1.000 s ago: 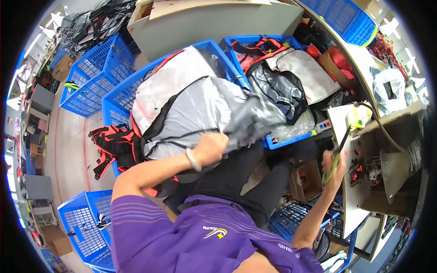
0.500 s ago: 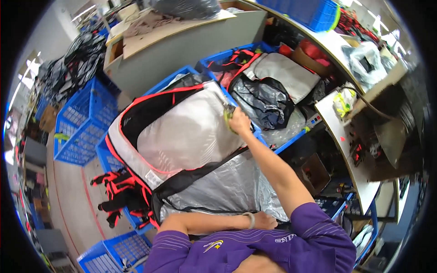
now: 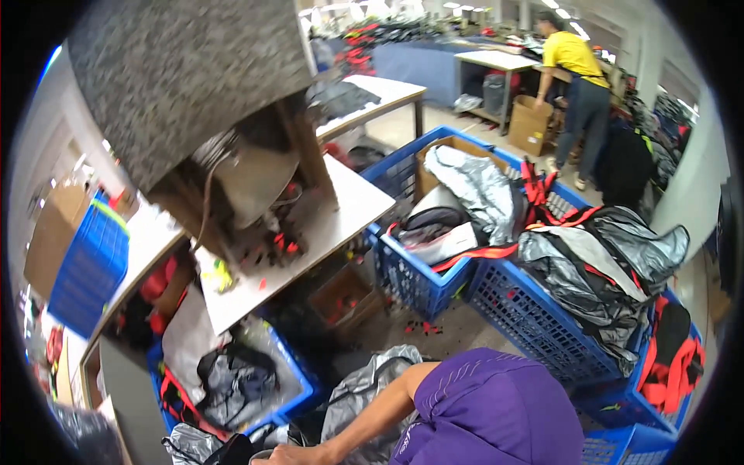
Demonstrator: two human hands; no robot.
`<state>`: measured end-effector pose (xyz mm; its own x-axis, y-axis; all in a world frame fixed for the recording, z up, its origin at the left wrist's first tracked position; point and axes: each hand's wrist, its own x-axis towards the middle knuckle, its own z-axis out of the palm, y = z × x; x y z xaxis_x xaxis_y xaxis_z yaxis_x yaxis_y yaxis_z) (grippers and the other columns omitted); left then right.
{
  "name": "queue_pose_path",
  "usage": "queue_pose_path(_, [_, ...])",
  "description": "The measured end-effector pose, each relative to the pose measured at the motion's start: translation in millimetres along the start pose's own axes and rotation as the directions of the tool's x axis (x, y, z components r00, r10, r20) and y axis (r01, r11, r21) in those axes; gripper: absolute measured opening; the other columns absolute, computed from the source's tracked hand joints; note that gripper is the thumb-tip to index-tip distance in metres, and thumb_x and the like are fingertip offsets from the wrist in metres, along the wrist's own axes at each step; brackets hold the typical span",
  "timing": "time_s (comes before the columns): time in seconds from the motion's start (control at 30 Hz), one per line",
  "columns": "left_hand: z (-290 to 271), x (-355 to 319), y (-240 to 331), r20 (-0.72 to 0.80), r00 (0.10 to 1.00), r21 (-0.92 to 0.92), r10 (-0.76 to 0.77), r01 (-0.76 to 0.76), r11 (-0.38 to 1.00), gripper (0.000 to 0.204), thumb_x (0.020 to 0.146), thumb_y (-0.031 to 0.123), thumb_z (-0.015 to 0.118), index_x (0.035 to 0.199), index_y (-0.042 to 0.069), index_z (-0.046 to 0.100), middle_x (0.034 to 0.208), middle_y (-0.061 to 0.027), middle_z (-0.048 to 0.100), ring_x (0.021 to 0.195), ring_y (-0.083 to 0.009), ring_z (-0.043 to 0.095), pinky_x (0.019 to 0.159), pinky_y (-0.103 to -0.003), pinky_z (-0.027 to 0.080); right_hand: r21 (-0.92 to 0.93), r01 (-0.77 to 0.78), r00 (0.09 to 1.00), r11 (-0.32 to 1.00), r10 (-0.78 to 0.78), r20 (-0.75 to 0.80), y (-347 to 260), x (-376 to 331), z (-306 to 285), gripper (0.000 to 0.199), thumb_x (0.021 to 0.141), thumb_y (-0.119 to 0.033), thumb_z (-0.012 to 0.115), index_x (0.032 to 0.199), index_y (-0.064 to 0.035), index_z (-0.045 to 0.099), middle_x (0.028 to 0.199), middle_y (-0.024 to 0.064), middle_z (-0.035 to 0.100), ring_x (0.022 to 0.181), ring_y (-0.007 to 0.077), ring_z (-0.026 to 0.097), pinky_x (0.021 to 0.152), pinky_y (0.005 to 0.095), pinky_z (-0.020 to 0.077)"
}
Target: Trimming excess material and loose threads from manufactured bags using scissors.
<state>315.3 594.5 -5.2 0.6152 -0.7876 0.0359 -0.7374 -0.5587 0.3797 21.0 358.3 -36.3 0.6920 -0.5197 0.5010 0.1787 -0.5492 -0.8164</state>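
Observation:
My right hand point(image 3: 291, 456) is at the bottom edge, partly cut off. Its fingers look curled, but what they hold, if anything, cannot be made out. Beside it lie black fabric and a crumpled silver sheet point(image 3: 190, 443). Silver lining material point(image 3: 364, 395) bulges up behind my bare forearm, below the purple sleeve. Out of sight is my left hand. To the left, a blue crate point(image 3: 298, 372) holds a grey padded panel point(image 3: 190, 333) and a black-and-silver bag piece point(image 3: 236, 384).
A white worktable point(image 3: 360, 194) with red scraps stands ahead, under a large speckled board point(image 3: 186, 77). Blue crates point(image 3: 535, 318) heaped with silver, black and red bag parts point(image 3: 589, 256) fill the right. Farther back, a person in yellow point(image 3: 577, 58) bends over a cardboard box point(image 3: 531, 124).
The view has swung far to the right. The large grey-and-silver bag and my left hand have left the picture. My right hand now shows at the bottom edge.

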Motion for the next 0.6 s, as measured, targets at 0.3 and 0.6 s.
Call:
queue_pose_path(0.3, [-3, 52, 65, 0.075, 0.889, 0.002, 0.452, -0.453, 0.891, 0.03, 0.093, 0.024, 0.051, 0.077, 0.0, 0.058, 0.069, -0.0165, 0.059, 0.058, -0.0253, 0.055, 0.054, -0.039, 0.043, 0.033, -0.04, 0.981, 0.999, 0.045, -0.187, 11, -36, -110, 0.039, 0.076, -0.023, 0.074, 0.094, -0.0046, 0.045, 0.073, 0.0115, 0.055, 0.067, 0.0295, 0.055, 0.06, 0.0346, 0.0429])
queue_pose_path(0.6, [-73, 3, 271, 0.353, 0.914, -0.128, 0.198, -0.163, 0.978, 0.028, 0.092, 0.023, 0.059, 0.087, -0.004, 0.064, 0.075, -0.0077, 0.062, 0.069, -0.0156, 0.054, 0.066, -0.029, 0.047, -0.18, 0.204, 0.938, 0.962, -0.245, -0.244, -35, 38, -190, 0.049, 0.066, -0.032, 0.081, 0.087, -0.0047, 0.045, 0.085, 0.0134, 0.053, 0.077, 0.0298, 0.056, 0.063, 0.0387, 0.0425])
